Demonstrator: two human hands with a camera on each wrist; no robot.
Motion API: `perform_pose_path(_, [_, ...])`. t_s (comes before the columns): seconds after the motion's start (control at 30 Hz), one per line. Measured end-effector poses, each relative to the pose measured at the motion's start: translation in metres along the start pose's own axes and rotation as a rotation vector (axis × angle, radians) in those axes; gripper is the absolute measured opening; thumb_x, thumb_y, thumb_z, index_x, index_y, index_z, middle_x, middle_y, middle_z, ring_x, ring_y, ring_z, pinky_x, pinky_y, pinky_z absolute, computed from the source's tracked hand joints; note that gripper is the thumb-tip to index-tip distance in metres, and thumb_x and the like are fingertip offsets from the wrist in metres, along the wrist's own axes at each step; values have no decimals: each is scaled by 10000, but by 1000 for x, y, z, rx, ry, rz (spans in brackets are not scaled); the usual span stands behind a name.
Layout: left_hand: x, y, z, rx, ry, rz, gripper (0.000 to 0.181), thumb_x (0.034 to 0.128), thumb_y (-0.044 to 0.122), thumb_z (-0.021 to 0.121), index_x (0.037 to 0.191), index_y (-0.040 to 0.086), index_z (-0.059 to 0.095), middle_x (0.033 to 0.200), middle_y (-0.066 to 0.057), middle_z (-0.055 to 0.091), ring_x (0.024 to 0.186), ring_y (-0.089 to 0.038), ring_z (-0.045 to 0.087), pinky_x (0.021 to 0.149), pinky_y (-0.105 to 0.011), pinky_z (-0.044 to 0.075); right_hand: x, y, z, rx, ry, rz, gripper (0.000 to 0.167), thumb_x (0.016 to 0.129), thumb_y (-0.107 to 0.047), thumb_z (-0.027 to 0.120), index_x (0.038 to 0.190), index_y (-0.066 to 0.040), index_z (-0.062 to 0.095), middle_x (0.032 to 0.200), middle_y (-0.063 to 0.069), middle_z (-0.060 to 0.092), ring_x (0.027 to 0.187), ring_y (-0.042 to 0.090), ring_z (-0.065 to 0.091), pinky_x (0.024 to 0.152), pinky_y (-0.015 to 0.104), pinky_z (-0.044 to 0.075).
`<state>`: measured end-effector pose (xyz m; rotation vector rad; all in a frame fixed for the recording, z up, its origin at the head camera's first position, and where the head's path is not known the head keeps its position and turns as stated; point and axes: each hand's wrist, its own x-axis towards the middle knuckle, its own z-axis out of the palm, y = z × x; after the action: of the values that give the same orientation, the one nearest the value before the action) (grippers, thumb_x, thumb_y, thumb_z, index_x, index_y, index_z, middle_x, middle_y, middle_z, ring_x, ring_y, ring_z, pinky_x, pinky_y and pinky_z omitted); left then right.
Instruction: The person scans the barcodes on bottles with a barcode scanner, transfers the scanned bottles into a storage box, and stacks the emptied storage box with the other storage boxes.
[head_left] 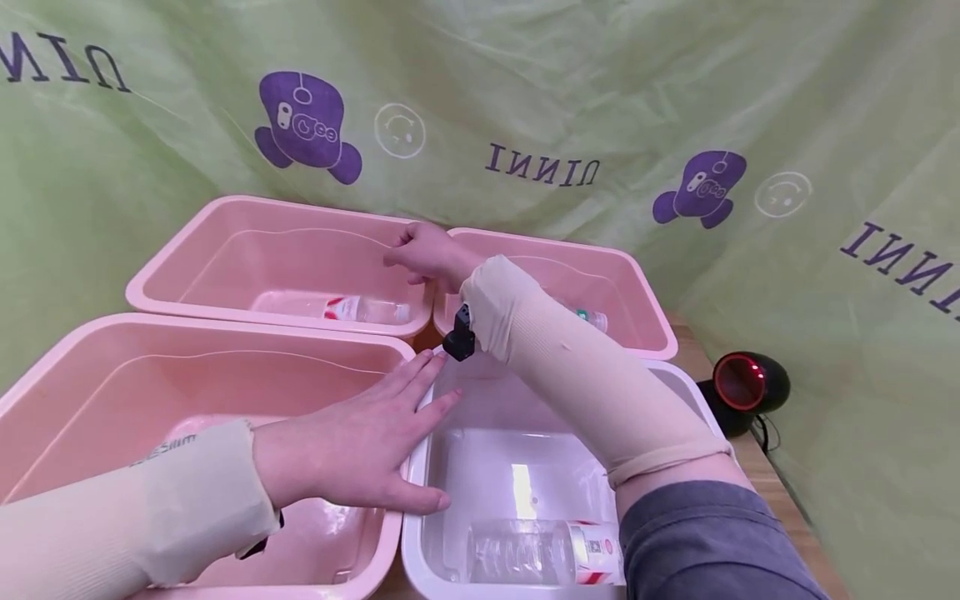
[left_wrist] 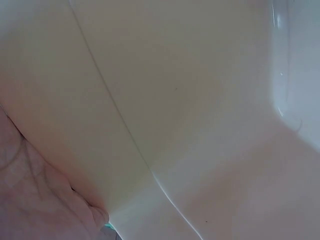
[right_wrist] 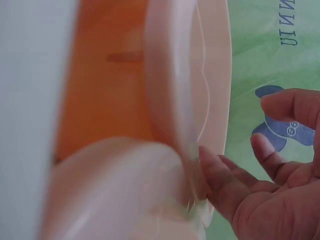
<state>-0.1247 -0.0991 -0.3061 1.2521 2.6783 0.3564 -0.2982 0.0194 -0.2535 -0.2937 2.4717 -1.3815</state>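
Note:
My left hand (head_left: 360,450), fingers straight, lies across the adjoining rims of the front left pink bin (head_left: 225,383) and the white bin (head_left: 480,417). My right hand (head_left: 431,252) hovers at the adjoining ends of the back left pink bin (head_left: 292,258) and the back right pink bin (head_left: 607,279). Its fingers are loosely bent and nothing shows between them; in the right wrist view some fingertips (right_wrist: 207,162) overlap a pink rim, contact unclear. Clear plastic bottles lie inside: one in the back left bin (head_left: 382,312), one in the back right (head_left: 597,320), one in the white bin (head_left: 525,554).
Beyond the bins hangs a green curtain (head_left: 540,108) with purple figures and lettering. On the right, a black device with a red-lit ring (head_left: 742,383) stands on the wooden table (head_left: 765,475). Part of the back right bottle is behind my right sleeve (head_left: 577,367).

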Motion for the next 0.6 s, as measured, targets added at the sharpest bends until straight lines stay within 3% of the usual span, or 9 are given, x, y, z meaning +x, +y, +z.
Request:
perform_pose_path(0.1, [0,0,0,7,3,3,985,884,685,635,1579,28,399,1693,-253,59,1567,-387,-4,1232,-529,168,-3,2,-8,-6,-77,-19,149,989,-91,662,1083,-11,579,1015,73,555,789,171,542,850,368,550])
perform_pose_path(0.23, [1,0,-1,13,12,11,989,884,691,633,1576,23,402,1691,-257,71,1565,-399,10,1229,-536,175,-17,4,-18,-1,-148,-29,210,1015,-101,622,1186,-13,537,1128,129,551,854,195,540,816,317,512])
perform_pose_path(0.4, [-1,-1,-2,6,12,5,1004,886,710,617,1581,22,392,1694,-250,71,1564,-402,6,1227,-551,172,-32,13,-33,2,-192,-45,316,1032,-144,592,1306,-9,510,1249,148,558,990,246,601,898,344,532])
perform_pose_path(0.6, [-2,-1,-1,-7,17,5,1018,889,729,598,1587,21,379,1694,-248,74,1564,-404,18,1223,-558,180,-60,25,-61,30,-219,-79,240,1038,-112,564,1246,-4,513,1228,146,554,1155,311,588,998,401,517])
